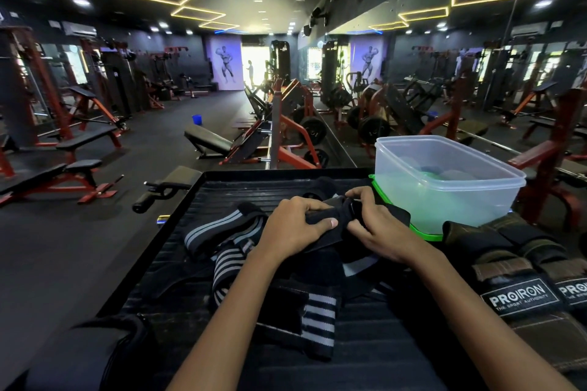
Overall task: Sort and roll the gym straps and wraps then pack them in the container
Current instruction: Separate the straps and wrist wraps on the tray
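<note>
Two bare hands work over a black ribbed worktop [178, 251] that fills the near middle of the view, with a gym floor of benches and racks stretching away to the far left and a mirror wall on the far right.

At the far right corner of the worktop stands a clear plastic container [444, 181], open at the top and resting on its green lid [422, 233]. Through its cloudy wall a few rounded shapes, bluish and greenish, show at the bottom; what they are cannot be told.

Near right of the container lies a pair of worn gloves [521, 282] with white brand labels, side by side and touching.

Across the middle of the worktop sprawls a loose heap of black wraps with grey stripes [222, 232]; one stretch runs out to the left, another with white stripes [317, 317] lies nearer, under the forearms.

Above the heap, just left of the container, both hands grip one black strap [336, 232]. The left hand [295, 228] is curled round it with the thumb laid flat on top. The right hand [374, 225] pinches its far end, fingers bent over a dark buckle-like part.
</note>
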